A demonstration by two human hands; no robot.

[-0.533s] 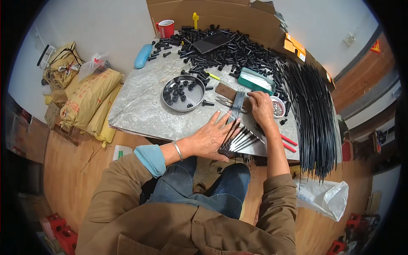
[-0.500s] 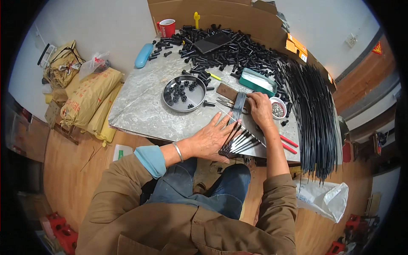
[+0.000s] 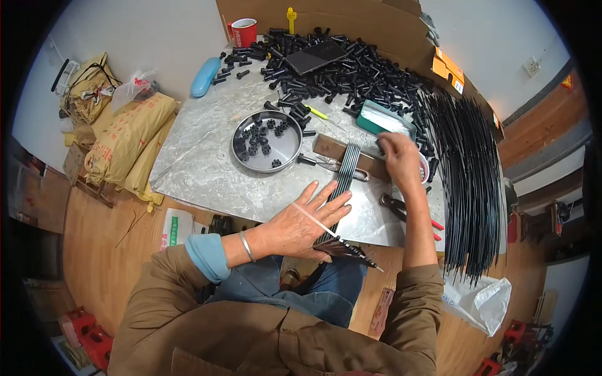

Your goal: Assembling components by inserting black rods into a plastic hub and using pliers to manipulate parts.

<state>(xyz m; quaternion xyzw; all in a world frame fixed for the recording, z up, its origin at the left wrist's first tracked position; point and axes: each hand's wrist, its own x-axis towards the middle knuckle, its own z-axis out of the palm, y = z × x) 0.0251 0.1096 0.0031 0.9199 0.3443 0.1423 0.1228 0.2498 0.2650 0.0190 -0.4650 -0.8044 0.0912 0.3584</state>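
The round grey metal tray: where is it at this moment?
The round grey metal tray sits left of centre in the head view, on the grey marbled table, beyond the left hand.

We count two hands, one left hand (image 3: 301,227) and one right hand (image 3: 402,160). We tally one table (image 3: 200,160), one red cup (image 3: 243,34), one light-blue case (image 3: 205,77), one flat black device (image 3: 315,57), one round metal pan (image 3: 288,145), one green box (image 3: 370,127), one white tub (image 3: 427,168), one wooden block (image 3: 329,147) and one pair of red-handled pliers (image 3: 394,205). We find several thin strips (image 3: 348,169), packed too closely for an exact number, and over a dozen small black pieces (image 3: 256,139). The bolt-like parts (image 3: 376,75) and long black strands (image 3: 467,188) are too many for us to number.
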